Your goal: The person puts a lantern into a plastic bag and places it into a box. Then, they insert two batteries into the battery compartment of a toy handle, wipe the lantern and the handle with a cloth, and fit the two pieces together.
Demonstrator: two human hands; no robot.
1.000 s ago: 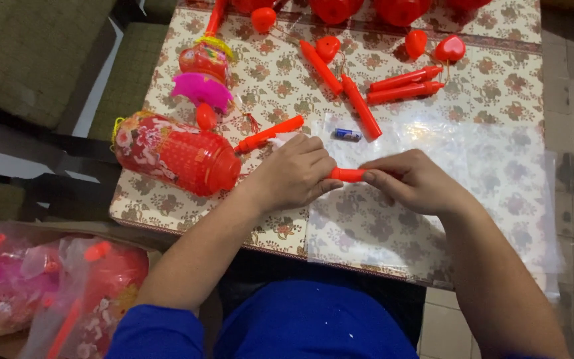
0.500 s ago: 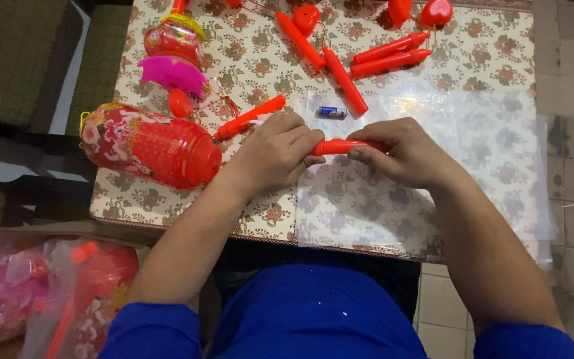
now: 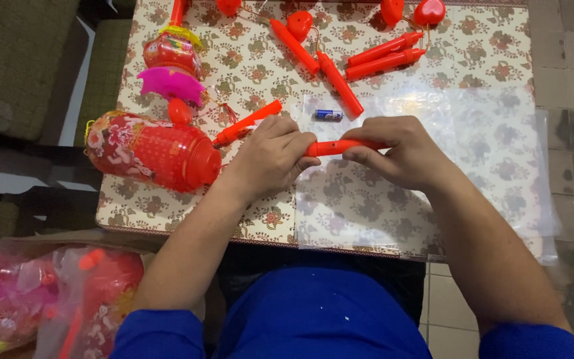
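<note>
Compared with a second earlier, little is altered in the work itself: the orange-red stick (image 3: 337, 147) is still held level between both hands above the clear plastic sheet (image 3: 473, 153), while the view has been brought closer and shifted, so that the table (image 3: 499, 40) now fills more of the frame. The left hand (image 3: 267, 156) is closed over the stick's left end and the right hand (image 3: 396, 149) is curled around its right end, so both ends are covered and only the middle stretch is shown; the piece appears to be still under handling, not yet set down. A small battery (image 3: 329, 115) is left lying just beyond the stick, untouched. The red lantern (image 3: 154, 151) is seen beside the left wrist. What the fingertips are doing at the stick's ends cannot be made out, and the bagged toys (image 3: 34, 299) at lower left are cut off and blurred.
</note>
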